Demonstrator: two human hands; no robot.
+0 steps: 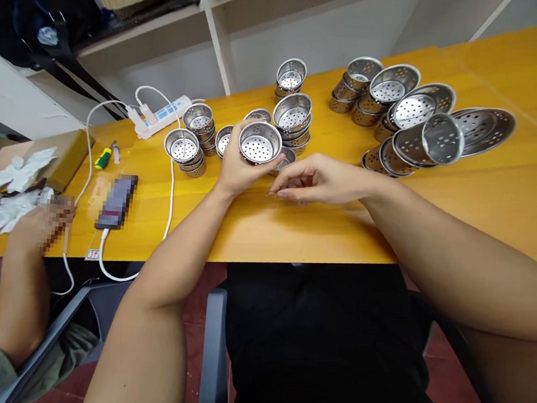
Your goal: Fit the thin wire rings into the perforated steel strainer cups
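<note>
My left hand (pixel 239 167) is wrapped round a perforated metal cup (pixel 260 143), which is tilted so that its holed bottom faces me. Just to the right, my right hand (pixel 305 179) hangs low over the table with fingers curled and tips close together. Whether anything tiny is between those fingertips I cannot make out. Behind the hands stand a stack of perforated cups (pixel 293 113) and another small stack (pixel 291 75). One more cup (pixel 285 159) is partly hidden between my two hands. Further stacks (pixel 182 147) are left of my left hand.
Several rows of nested cups (pixel 408 107) stand or lean at the right. Left are a power strip (pixel 165 117), a phone (pixel 117 202) on a white cable, a green-and-yellow tool (pixel 103 159) and a box (pixel 65 162). A co-worker's hand (pixel 41 225) rests by white wrapping (pixel 15 170).
</note>
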